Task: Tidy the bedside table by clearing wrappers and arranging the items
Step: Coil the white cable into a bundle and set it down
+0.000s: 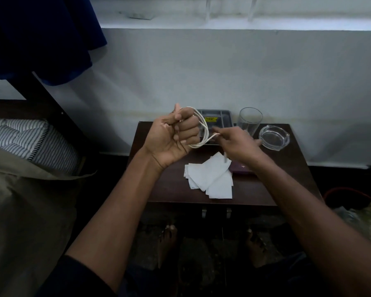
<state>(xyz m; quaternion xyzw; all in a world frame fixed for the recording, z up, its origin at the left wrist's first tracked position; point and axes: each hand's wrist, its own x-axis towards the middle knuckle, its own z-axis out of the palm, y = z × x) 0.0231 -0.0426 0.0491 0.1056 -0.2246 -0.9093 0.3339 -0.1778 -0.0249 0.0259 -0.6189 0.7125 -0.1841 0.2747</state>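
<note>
Bedside table (171, 189), dark wood, stands against the pale wall. Nearest on its top lie overlapping white paper wrappers (210, 179), with a dark purple flat item (242, 169) just beside them, partly hidden under the right wrist. Above the table, the left hand (174, 136) is curled shut around loops of white cable (202, 130); the right hand (238, 142) pinches the cable's free end. Farther back sit a grey tray (221, 114), an upright empty glass (250, 121) and a clear glass ashtray (274, 137).
</note>
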